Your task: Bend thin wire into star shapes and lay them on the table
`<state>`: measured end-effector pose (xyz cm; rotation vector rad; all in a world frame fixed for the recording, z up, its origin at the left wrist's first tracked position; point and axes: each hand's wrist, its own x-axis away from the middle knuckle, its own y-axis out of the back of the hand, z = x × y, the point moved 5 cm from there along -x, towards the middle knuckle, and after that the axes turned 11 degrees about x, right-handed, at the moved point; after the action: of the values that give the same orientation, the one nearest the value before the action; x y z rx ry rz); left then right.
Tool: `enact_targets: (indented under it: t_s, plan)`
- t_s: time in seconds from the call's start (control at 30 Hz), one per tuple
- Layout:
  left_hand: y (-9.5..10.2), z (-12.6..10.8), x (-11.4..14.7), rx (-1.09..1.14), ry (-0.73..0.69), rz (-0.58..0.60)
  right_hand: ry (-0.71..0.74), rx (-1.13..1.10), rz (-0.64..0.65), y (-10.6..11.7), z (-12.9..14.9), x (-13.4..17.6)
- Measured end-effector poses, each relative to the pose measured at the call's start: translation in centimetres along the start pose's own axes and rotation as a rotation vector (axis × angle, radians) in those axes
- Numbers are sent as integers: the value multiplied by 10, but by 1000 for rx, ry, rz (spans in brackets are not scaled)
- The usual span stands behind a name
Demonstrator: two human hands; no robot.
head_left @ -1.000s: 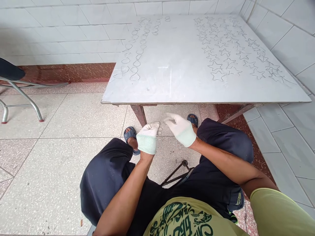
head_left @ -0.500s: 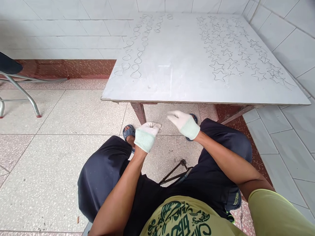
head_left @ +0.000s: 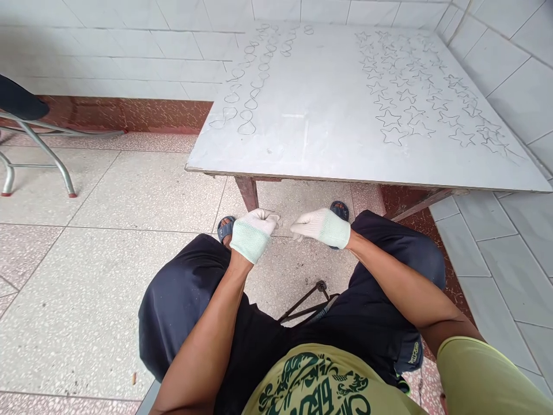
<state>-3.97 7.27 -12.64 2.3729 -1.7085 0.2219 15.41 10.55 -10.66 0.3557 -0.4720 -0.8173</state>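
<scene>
My left hand (head_left: 258,226), in a white glove with a pale green cuff, is closed in a pinch on a thin wire (head_left: 280,221). The wire is so fine that its full shape cannot be made out against the speckled floor. Facing it across a small gap, my right hand (head_left: 318,226) wears a matching glove, its fingertips pressed together at the wire. Both hands are above the floor, between my knees and just short of the table edge.
On the white tabletop (head_left: 328,115) lie several wire stars (head_left: 393,136) to the right and several twisted wire loops (head_left: 247,122) to the left. A table leg (head_left: 247,193) stands beyond my left hand. A metal-legged stool (head_left: 47,150) is at far left; tiled walls border the table.
My right hand has lowered, and its fingers have closed together near the left hand's fingertips. My left hand has shifted slightly left. The view has turned slightly left.
</scene>
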Motion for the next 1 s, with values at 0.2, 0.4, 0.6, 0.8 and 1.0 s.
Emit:
enact_targets:
  t_s: [0.2,0.4,0.6,0.8,1.0]
  plan:
    - [6,-8,3,-65,-21,-22,-24,-75,-97,-1,1,5]
    - [12,-4,1,73,-44,-114,-113,-465,-369,-2,-8,0]
    - [10,0,-3,181,-32,-63,-203,-731,-297,-14,-20,-12]
    - [4,-2,-3,280,-60,35,-160,-835,-173,-21,-25,-13]
    - [-2,-5,0,308,-32,131,-119,-879,-108,-15,-29,-11]
